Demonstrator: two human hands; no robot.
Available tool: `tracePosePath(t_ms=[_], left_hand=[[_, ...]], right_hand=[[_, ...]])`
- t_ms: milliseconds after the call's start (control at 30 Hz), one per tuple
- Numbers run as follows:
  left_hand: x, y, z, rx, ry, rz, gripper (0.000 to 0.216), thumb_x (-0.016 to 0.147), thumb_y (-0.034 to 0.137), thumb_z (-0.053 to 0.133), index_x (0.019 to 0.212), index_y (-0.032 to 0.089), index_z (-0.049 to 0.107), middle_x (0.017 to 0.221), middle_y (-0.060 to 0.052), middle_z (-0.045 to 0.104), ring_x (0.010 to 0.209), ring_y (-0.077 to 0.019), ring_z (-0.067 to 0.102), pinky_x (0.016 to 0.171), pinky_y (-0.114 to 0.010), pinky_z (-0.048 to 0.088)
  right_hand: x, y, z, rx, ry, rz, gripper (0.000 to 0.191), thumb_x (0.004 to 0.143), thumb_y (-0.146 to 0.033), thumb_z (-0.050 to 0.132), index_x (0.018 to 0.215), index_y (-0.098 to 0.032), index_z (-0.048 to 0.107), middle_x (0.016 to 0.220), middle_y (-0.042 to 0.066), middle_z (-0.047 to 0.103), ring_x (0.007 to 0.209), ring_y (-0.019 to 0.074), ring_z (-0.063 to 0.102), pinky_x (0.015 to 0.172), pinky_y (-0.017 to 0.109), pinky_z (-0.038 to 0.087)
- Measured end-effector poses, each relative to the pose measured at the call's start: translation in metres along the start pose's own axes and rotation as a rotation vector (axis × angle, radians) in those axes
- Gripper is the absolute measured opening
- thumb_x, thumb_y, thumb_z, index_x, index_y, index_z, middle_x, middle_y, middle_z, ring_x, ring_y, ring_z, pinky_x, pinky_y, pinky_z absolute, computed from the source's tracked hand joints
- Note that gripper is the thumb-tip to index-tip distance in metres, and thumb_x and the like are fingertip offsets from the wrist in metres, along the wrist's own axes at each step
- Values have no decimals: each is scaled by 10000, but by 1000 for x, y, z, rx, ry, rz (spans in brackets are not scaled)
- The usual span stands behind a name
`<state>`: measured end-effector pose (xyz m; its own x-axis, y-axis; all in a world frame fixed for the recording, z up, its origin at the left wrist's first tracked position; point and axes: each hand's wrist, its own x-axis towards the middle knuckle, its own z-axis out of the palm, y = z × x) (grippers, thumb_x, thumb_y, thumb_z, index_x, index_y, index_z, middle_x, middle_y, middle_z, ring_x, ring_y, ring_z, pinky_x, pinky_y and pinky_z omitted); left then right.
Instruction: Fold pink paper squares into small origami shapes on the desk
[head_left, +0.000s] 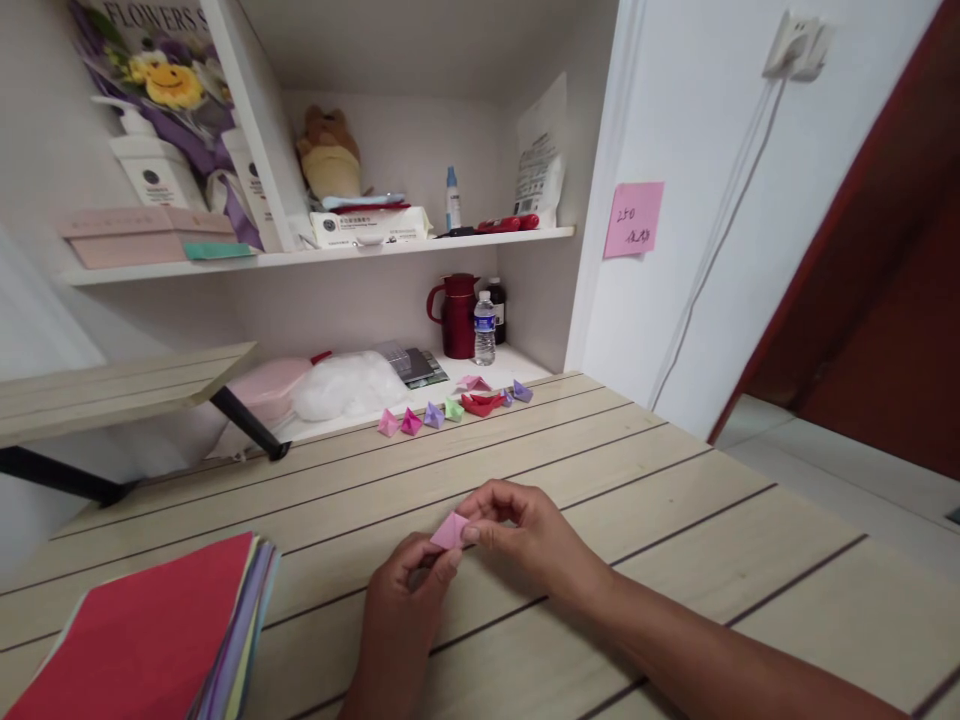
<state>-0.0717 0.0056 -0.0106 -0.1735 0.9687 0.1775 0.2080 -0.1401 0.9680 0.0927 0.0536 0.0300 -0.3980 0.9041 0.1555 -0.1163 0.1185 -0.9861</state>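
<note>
My left hand [409, 590] and my right hand [525, 535] meet over the wooden desk [675, 520]. Both pinch a small folded pink paper piece [450, 531] between fingertips, the left from below, the right from the upper right. The fingers of both hands are closed on it. A row of small folded paper shapes [450, 405] in pink, purple, green and red lies farther back at the desk's far edge. A stack of coloured paper sheets [161, 640] with a red sheet on top rests at the near left.
A raised wooden shelf board [112, 385] juts out at left. The white alcove holds a red jug [457, 315], a water bottle [485, 328], a plastic bag [345, 385] and a pink box. A pink sticky note [634, 220] hangs on the wall.
</note>
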Motion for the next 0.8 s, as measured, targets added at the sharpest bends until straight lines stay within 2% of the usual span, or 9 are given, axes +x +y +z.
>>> tracePosePath(t_ms=[100, 167, 233, 300, 400, 533, 600, 667, 800], left_hand=[[-2, -2, 5, 19, 33, 54, 242, 751, 401, 694, 907, 223, 743, 809, -9, 676, 767, -172, 613, 765, -288, 461], [-4, 0, 8, 7, 105, 51, 417, 733, 390, 713, 1120, 239, 690, 957, -32, 691, 810, -176, 637, 818, -319, 477], [-5, 2, 8, -2, 181, 41, 555, 719, 409, 729, 1238, 246, 620, 1084, -60, 670, 876, -187, 651, 863, -349, 486], [-5, 4, 6, 32, 208, 43, 500, 737, 437, 713, 1191, 239, 642, 1131, -77, 650, 940, -201, 649, 897, -372, 489], [-4, 1, 0, 102, 229, 70, 331, 772, 447, 667, 1015, 225, 699, 1113, -77, 649, 967, -213, 643, 906, -382, 489], [-4, -2, -3, 64, 301, -25, 294, 772, 468, 654, 917, 213, 669, 855, -32, 688, 777, -192, 646, 761, -336, 507], [-6, 3, -2, 23, 271, -76, 292, 779, 484, 652, 882, 211, 653, 740, 1, 668, 685, -168, 626, 687, -298, 493], [-10, 10, -1, 12, 220, -61, 271, 793, 475, 651, 859, 213, 656, 714, 17, 659, 642, -147, 612, 651, -271, 475], [-16, 20, 3, 56, 186, 60, 180, 809, 400, 668, 849, 227, 696, 677, 35, 653, 612, -125, 593, 649, -252, 461]], right_hand=[[0, 1, -2, -38, 21, -4, 262, 685, -397, 788, 728, -155, 697, 647, -7, 650, 612, 118, 539, 599, 247, 417], [1, 2, -4, -66, 34, -6, 273, 689, -413, 786, 712, -158, 694, 655, -2, 657, 620, 123, 540, 596, 247, 419], [2, 3, -6, -92, 41, -11, 263, 698, -413, 780, 727, -163, 703, 683, 8, 672, 652, 137, 558, 619, 257, 433], [2, 5, -7, -116, 39, -13, 247, 707, -406, 779, 738, -170, 713, 703, 14, 681, 679, 148, 570, 643, 271, 438], [2, 9, -7, -82, 1, 13, 241, 700, -397, 805, 730, -173, 722, 724, 18, 693, 698, 154, 580, 675, 286, 435], [3, 10, -9, 211, 23, 203, 252, 661, -348, 859, 738, -156, 716, 704, 12, 700, 666, 120, 595, 684, 251, 446], [4, 9, -13, 431, 44, 334, 265, 649, -318, 878, 752, -149, 703, 683, 12, 703, 640, 104, 612, 675, 232, 471], [5, 8, -15, 570, 32, 412, 274, 640, -285, 891, 758, -147, 685, 676, 13, 707, 631, 102, 636, 681, 233, 507], [4, 8, -15, 611, 4, 453, 269, 656, -241, 886, 785, -135, 676, 691, 22, 716, 634, 106, 663, 688, 241, 548]])
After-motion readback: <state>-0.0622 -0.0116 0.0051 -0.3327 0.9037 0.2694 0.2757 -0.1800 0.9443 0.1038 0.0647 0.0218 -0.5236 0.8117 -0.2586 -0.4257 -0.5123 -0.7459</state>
